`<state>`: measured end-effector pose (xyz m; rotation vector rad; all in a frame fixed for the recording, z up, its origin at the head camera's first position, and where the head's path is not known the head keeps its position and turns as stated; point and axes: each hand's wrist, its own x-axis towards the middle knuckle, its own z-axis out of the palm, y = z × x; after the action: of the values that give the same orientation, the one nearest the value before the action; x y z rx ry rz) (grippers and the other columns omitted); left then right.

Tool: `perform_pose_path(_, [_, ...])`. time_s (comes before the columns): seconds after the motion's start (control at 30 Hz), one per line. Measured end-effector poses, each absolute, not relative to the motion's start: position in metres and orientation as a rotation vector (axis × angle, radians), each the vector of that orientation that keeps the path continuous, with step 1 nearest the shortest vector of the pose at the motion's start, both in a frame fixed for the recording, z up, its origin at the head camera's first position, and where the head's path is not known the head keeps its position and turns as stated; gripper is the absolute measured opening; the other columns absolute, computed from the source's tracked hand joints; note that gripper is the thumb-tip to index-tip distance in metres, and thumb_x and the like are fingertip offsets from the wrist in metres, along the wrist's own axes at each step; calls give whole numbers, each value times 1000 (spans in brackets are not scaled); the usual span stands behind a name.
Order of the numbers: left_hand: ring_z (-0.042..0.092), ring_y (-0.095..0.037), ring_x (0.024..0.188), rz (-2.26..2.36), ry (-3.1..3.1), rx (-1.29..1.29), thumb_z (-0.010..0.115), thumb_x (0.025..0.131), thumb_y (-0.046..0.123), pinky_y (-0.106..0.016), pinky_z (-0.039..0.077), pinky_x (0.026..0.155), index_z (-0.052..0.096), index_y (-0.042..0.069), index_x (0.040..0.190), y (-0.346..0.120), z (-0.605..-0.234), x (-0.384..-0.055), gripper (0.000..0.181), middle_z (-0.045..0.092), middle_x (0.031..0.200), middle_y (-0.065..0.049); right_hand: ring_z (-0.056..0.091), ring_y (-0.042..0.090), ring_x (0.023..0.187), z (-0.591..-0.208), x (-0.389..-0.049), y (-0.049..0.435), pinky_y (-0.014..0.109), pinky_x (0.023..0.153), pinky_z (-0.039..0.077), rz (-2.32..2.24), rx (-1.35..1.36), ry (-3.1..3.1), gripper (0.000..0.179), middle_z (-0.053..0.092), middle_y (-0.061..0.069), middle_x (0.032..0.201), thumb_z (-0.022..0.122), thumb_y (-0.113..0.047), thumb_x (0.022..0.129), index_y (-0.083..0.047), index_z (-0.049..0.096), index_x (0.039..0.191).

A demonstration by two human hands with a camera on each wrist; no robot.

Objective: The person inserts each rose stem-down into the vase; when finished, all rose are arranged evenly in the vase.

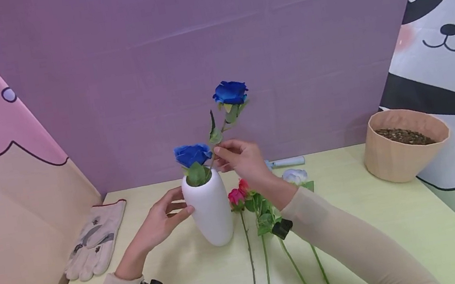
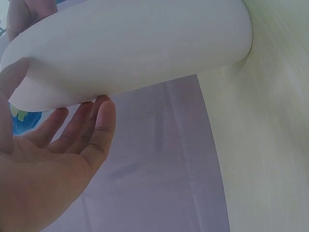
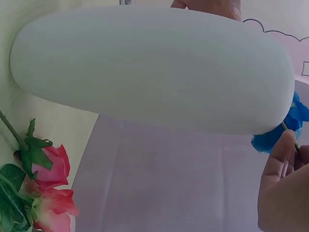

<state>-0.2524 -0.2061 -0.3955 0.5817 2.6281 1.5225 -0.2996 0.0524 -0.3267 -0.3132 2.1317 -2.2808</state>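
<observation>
A white vase (image 1: 212, 213) stands upright on the table, with one blue rose (image 1: 192, 154) set in its mouth. My left hand (image 1: 167, 218) holds the vase's upper left side, the thumb in front and the other fingers behind. In the left wrist view, those fingertips (image 2: 105, 113) lie against the white wall. Above the rim, my right hand (image 1: 242, 160) pinches the stem of a second blue rose (image 1: 231, 93), whose bloom leans up to the right. The lower end of that stem is at the vase mouth; how deep it reaches is hidden.
Right of the vase lie several long-stemmed flowers: a dark pink rose (image 1: 236, 196), a red one (image 1: 244, 186) and a pale one (image 1: 296, 176). Work gloves (image 1: 96, 240) lie at the left edge. A pot of soil (image 1: 393, 156) stands far right. A light-handled tool (image 1: 288, 162) lies by the back curtain.
</observation>
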Motion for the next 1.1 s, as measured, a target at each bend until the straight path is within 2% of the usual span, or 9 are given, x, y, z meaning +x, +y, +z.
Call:
perform_pose_path(0.2, [57, -38, 129, 1523, 2623, 572, 70, 93, 39, -45, 57, 98, 41, 24, 149, -205, -394, -252, 65, 53, 143, -11, 70, 14, 77, -326, -298, 47, 33, 76, 62, -2280, -303, 2131, 25, 71, 5, 95, 69, -24, 96, -6, 69, 112])
perform_pose_path(0.43, [58, -37, 128, 1525, 2620, 575, 70, 93, 39, -45, 57, 97, 41, 24, 149, -205, -394, -251, 65, 53, 143, -11, 71, 15, 78, -328, -300, 45, 29, 71, 61, -2257, -267, 2181, 28, 70, 7, 97, 69, -33, 95, -11, 69, 113])
perform_pose_path(0.7, [59, -36, 127, 1526, 2620, 569, 70, 94, 37, -44, 57, 97, 41, 23, 149, -205, -393, -250, 64, 53, 142, -11, 66, 15, 74, -332, -302, 39, 24, 58, 51, -2241, -275, 2246, 23, 72, 4, 94, 73, -31, 93, -12, 71, 107])
perform_pose_path(0.93, [58, -39, 128, 1500, 2642, 578, 69, 94, 39, -46, 57, 98, 41, 21, 149, -205, -393, -250, 64, 54, 142, -12, 63, 17, 83, -332, -300, 36, 25, 62, 50, -2073, -298, 2350, 19, 72, 1, 99, 72, -34, 93, -18, 75, 103])
perform_pose_path(1.1, [58, -39, 128, 1503, 2640, 564, 69, 94, 39, -46, 56, 98, 42, 19, 148, -205, -393, -251, 64, 55, 141, -12, 61, 18, 82, -331, -299, 36, 24, 60, 49, -2054, -286, 2352, 19, 71, 2, 98, 70, -34, 94, -18, 75, 103])
